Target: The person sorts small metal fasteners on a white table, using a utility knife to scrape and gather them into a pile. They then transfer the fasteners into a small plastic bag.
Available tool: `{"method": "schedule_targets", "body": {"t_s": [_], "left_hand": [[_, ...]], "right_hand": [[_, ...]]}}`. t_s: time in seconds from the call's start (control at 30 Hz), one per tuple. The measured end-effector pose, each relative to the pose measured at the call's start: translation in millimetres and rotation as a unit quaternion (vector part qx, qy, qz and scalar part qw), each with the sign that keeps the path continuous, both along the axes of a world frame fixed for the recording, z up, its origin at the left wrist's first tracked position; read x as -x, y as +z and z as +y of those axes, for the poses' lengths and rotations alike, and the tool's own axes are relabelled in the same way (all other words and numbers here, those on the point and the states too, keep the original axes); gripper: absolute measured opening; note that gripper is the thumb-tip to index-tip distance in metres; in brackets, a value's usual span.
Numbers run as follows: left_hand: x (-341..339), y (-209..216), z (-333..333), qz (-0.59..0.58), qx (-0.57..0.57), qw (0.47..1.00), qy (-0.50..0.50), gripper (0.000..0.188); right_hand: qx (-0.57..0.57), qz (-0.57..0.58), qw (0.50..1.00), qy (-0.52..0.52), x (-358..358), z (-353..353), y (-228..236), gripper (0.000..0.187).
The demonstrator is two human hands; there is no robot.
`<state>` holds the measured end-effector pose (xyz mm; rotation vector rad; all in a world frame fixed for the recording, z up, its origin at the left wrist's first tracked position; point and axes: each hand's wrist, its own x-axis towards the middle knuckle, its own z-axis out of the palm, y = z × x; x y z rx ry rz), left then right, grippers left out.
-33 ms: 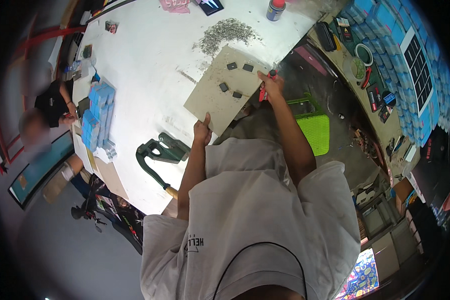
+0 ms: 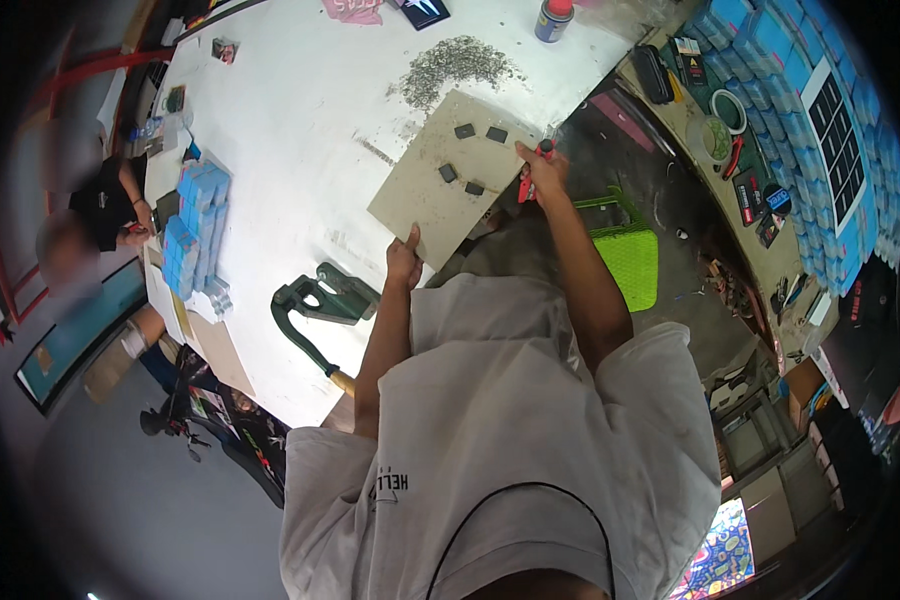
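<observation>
The board (image 2: 420, 185) is between your two hands, poking over the table's (image 2: 290, 150) edge. Your left hand (image 2: 403, 262) pinches its near edge. Your right hand (image 2: 544, 177) grips a red tool (image 2: 526, 189) by its right corner.

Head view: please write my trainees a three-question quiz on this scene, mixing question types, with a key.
1. How many small dark pieces lie on the tan board?

2. True or false: the right hand holds a red tool.

3. Which of these is nearest the left hand?
A) the red-capped can
B) the dark green metal tool
C) the lime-green basket

Key: 1. Four; 2. True; 3. B
</observation>
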<state>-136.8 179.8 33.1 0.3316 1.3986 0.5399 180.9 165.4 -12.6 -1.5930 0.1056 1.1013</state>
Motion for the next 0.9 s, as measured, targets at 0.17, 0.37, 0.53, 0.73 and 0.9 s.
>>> {"method": "schedule_targets", "body": {"t_s": [0.17, 0.37, 0.53, 0.73, 0.9], "left_hand": [[-5.5, 1.9, 8.3, -0.015, -0.041, 0.998, 0.034, 0.044], [-2.2, 7.2, 6.4, -0.018, -0.046, 0.998, 0.047, 0.045], [-3.8, 20.9, -10.3, 0.065, -0.019, 0.998, -0.007, 0.049], [9.9, 9.4, -34.4, -0.006, -0.011, 1.000, 0.016, 0.043], [0.5, 12.4, -40.9, -0.023, -0.061, 0.996, -0.063, 0.045]], "right_hand": [[-0.054, 0.001, 0.998, -0.011, -5.5, 17.5, 17.3, 0.028], [-0.027, -0.023, 0.999, 0.014, -4.6, 25.9, 34.4, 0.026], [-0.017, -0.013, 0.999, 0.036, -2.8, -3.9, 26.3, 0.025], [0.004, 0.026, 0.999, 0.038, 0.6, -50.7, 25.9, 0.026], [0.027, 0.088, 0.996, 0.004, -19.0, -99.4, 32.7, 0.027]]}}
